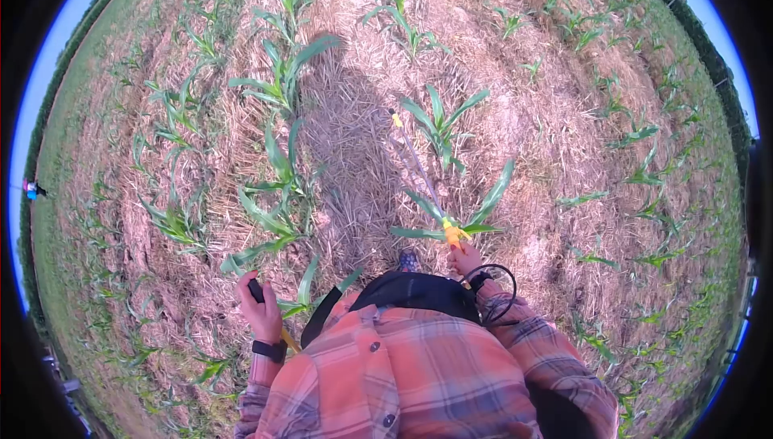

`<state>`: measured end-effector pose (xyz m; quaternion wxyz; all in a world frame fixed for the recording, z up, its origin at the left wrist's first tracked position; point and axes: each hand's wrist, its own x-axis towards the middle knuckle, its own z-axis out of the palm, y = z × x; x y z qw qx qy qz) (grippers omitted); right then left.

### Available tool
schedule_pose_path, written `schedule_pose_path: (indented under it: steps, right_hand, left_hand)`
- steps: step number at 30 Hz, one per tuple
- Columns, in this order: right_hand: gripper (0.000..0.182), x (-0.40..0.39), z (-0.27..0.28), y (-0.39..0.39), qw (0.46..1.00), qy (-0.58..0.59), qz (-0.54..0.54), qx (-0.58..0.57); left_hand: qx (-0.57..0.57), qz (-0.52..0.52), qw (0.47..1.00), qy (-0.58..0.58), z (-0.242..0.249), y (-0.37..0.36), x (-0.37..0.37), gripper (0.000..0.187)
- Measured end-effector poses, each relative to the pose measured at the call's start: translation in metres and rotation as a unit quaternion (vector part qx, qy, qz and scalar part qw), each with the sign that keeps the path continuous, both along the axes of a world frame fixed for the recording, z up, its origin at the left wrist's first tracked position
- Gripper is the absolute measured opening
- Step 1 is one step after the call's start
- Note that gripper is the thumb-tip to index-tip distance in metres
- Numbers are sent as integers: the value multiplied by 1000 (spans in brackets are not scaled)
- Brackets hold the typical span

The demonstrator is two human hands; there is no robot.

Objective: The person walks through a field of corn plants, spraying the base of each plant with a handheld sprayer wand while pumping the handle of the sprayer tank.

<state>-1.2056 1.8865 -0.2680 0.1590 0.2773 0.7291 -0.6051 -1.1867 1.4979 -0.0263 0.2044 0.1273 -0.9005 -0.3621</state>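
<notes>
My right hand is closed around the yellow handle of a spray wand. The wand's thin grey tube reaches forward and slightly left to a yellow nozzle end above the straw, beside a young corn plant. A black hose loops by my right wrist. My left hand is wrapped around a black grip; a yellow bar shows just below, partly hidden by my wrist and sleeve. Corn leaves stand close to my left hand.
Rows of young corn run ahead on both sides through straw-covered soil. My shadow falls along the strip between two rows. One shoe shows below my waist. A distant person in blue is at the far left edge.
</notes>
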Motion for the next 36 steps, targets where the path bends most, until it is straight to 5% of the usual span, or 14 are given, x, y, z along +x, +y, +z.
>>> schedule_pose_path:
  steps: [6,11,18,22,29,32,34,35,36]
  right_hand:
    - [25,-32,-9,59,980,-38,-195,-4]
    - [24,-56,18,72,965,-29,-260,-13]
    - [25,-101,0,43,961,-28,-274,30]
    - [28,-144,2,1,970,-52,-223,80]
    - [25,-218,22,-90,996,-13,40,83]
    - [22,-247,38,-122,977,-6,161,143]
    - [22,-258,26,-135,938,107,282,170]
    - [24,-267,44,-143,944,44,300,126]
    - [24,-276,60,-149,946,44,294,126]
  left_hand:
    - [9,-15,1000,7,12,6,-23,24]
    - [228,20,973,39,80,8,-15,17]
    - [52,-29,998,-32,-33,-12,-135,17]
    - [72,-16,993,-94,-58,-38,-186,20]
    - [92,-8,987,-128,-92,-95,-250,21]
    - [91,-47,995,-19,-79,-108,-269,21]
    - [224,-28,968,-108,-52,-123,-268,22]
    - [119,-61,991,-20,-24,-125,-269,22]
    - [213,-29,974,-68,0,-131,-260,24]
